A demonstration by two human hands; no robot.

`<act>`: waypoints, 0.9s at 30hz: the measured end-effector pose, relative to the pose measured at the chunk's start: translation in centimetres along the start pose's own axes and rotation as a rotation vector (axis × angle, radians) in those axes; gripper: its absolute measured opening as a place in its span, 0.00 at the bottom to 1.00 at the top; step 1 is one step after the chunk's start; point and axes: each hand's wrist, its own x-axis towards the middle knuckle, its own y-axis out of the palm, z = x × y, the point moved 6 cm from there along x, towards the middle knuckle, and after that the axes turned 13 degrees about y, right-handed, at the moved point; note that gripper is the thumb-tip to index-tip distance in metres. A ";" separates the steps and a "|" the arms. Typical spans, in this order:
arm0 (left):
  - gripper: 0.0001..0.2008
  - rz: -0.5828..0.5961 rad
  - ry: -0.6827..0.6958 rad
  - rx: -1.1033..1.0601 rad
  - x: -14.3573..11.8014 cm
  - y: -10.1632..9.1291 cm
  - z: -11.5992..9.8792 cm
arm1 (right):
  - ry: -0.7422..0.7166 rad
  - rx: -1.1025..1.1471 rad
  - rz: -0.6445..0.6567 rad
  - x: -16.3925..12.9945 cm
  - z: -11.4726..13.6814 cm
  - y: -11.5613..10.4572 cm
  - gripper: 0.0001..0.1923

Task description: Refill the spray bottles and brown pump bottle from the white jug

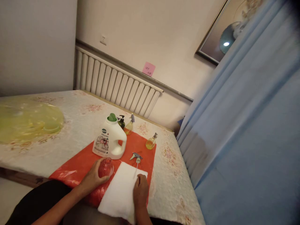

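One view is taken from the person's head at the near edge of the tabletop (79, 125). It is faced forward and down, tilted sideways; left hand (99, 175) and right hand (141, 190) are seen close, the wall (140, 37) farther off.

One translucent pinkish-red bottle (105, 169), rounded body, short neck, mouth uncapped; roughly upright, gripped round its side by the left hand (99, 173) above the red plastic sheet (77, 162). One trigger spray head (136, 157), grey with a pale green nozzle and pale collar, detached from any bottle; nozzle towards the left, slim pale dip tube running down across the edge of the cloth towards the right hand (141, 189), whose fingers are just beside the tube's lower part; whether they pinch it is unclear. One white cloth (120, 190), oblong, plain, spread over the sheet's near part, partly covered by the right hand.
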 end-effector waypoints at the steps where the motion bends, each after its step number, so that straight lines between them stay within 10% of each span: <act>1: 0.36 -0.007 0.004 -0.003 0.0 0.0 0.0 | 0.002 -0.002 0.000 0.0 0.0 0.0 0.14; 18: 0.37 0.147 0.000 -0.113 1.9 -1.4 -1.8 | 0.033 -0.040 0.027 -0.1 -0.3 0.2 0.12; 27: 0.39 0.245 0.119 -0.164 3.6 1.1 -0.9 | 0.066 -0.047 0.046 -0.2 -0.4 0.3 0.11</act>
